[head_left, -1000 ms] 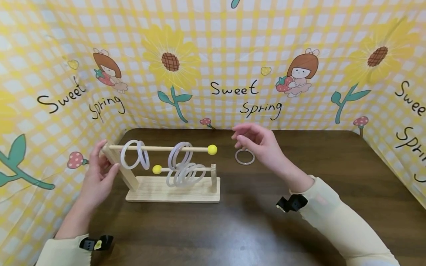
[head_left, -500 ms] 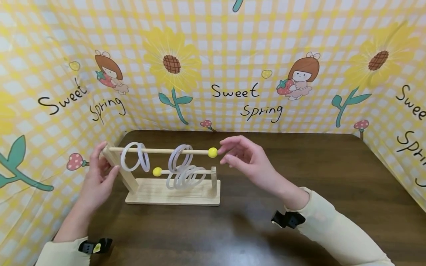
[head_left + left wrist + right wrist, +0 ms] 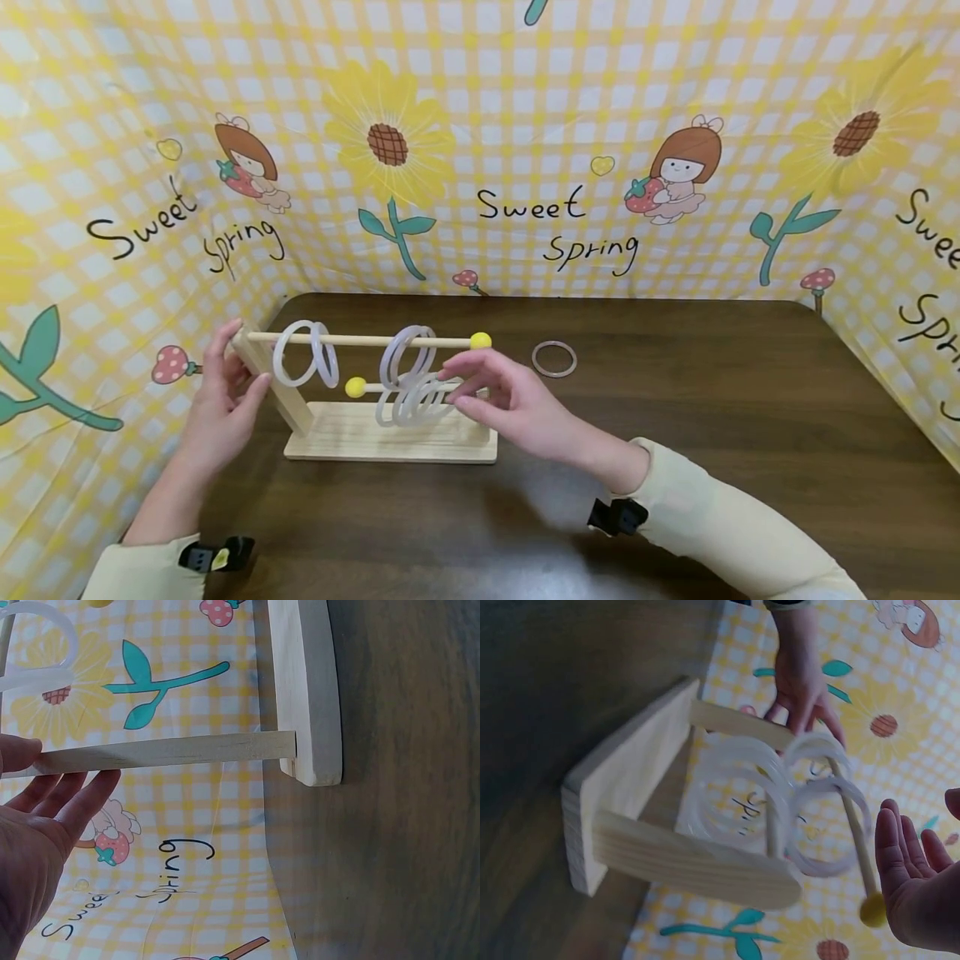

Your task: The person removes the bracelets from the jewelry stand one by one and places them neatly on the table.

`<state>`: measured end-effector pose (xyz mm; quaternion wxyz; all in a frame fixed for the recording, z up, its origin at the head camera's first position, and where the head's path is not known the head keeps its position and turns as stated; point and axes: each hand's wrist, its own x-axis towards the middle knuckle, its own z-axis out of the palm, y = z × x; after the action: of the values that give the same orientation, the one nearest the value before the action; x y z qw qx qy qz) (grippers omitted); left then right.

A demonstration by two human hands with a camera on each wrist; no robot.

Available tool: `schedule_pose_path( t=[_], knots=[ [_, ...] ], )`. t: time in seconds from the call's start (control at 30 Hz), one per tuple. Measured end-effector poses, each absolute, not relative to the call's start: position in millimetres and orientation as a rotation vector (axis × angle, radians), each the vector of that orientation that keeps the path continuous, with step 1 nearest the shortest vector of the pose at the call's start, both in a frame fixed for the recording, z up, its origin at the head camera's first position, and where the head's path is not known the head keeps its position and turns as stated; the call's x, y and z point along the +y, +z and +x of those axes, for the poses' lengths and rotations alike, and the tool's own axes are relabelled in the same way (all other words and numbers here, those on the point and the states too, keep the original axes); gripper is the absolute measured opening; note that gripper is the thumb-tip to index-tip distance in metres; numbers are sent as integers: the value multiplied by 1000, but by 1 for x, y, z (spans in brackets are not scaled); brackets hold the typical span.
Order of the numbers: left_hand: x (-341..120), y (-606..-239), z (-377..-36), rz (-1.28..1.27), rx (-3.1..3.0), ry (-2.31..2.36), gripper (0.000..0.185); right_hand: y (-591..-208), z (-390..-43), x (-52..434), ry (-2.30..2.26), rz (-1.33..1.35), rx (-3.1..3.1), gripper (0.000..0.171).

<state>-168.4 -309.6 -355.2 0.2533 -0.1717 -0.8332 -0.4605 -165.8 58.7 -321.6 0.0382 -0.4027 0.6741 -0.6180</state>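
A wooden ring stand (image 3: 337,433) has two horizontal rods with yellow ball ends. Its taller post (image 3: 180,750) is gripped near the top by my left hand (image 3: 221,396), thumb on one side and fingers on the other. Several translucent rings hang on it: some on the upper rod (image 3: 360,340), and a bunch of rings (image 3: 412,402) on the lower rod. My right hand (image 3: 517,408) is at the stand's right end, fingers slightly bent and apart, holding nothing. From the head it covers most of the shorter post (image 3: 697,859). Whether its fingertips touch the lower rings I cannot tell.
One loose ring (image 3: 554,359) lies flat on the dark wooden table (image 3: 712,417), behind and right of the stand. A yellow checked cloth (image 3: 525,125) with flower prints rises behind the table and along both sides.
My right hand has moved left and nearer, from above the loose ring past the upper rod's yellow ball to the lower rings. The left hand, stand and rings look unmoved.
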Motion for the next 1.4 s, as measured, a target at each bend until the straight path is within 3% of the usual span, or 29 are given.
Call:
schedule_pose_path(
  t=[0.57, 1.4],
  knots=[
    [-310, -355, -169, -467, -2264, -1252, 70, -350, -165, 16, -1807, -1149, 2105, 54],
    [-311, -357, -170, -457, -2269, -1240, 71, -361, -170, 1, -1950, -1157, 2224, 35]
  ],
)
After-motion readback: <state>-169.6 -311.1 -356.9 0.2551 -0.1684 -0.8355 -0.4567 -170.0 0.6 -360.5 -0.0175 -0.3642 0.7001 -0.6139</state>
